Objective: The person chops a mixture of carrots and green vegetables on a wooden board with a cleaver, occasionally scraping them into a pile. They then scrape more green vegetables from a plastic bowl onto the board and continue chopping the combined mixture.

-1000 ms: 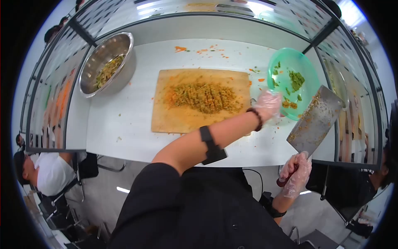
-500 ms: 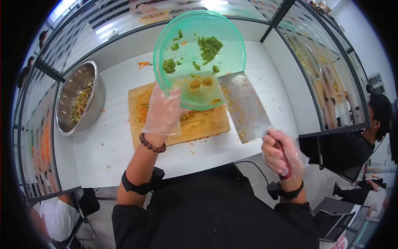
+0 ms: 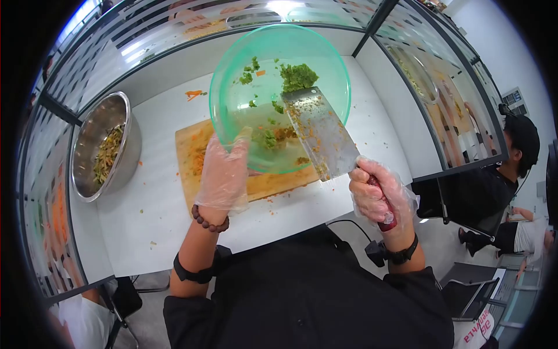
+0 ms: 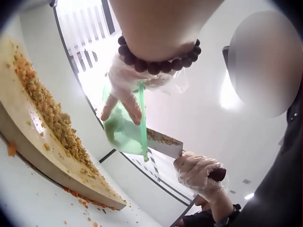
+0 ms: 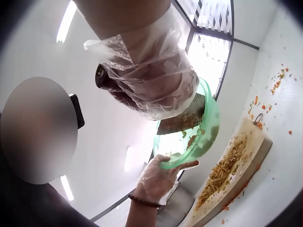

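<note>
Fingers (image 4: 131, 106) grip bowl (image 3: 229, 96) over white table (image 3: 133, 232); glass partitions (image 3: 465, 99).

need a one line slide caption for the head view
Left hand holds up a green bowl with chopped greens inside while the right hand angles a cleaver into it.

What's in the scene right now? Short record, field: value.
left hand: gloved, holds green bowl at its rim
right hand: gloved, grips cleaver by the handle
green bowl: raised above board, tilted; green mash inside
cleaver: blade partly inside green bowl, food bits stuck on it
board: on table, chopped mix on it
steel bowl: on table, left of board, shreds inside
</note>
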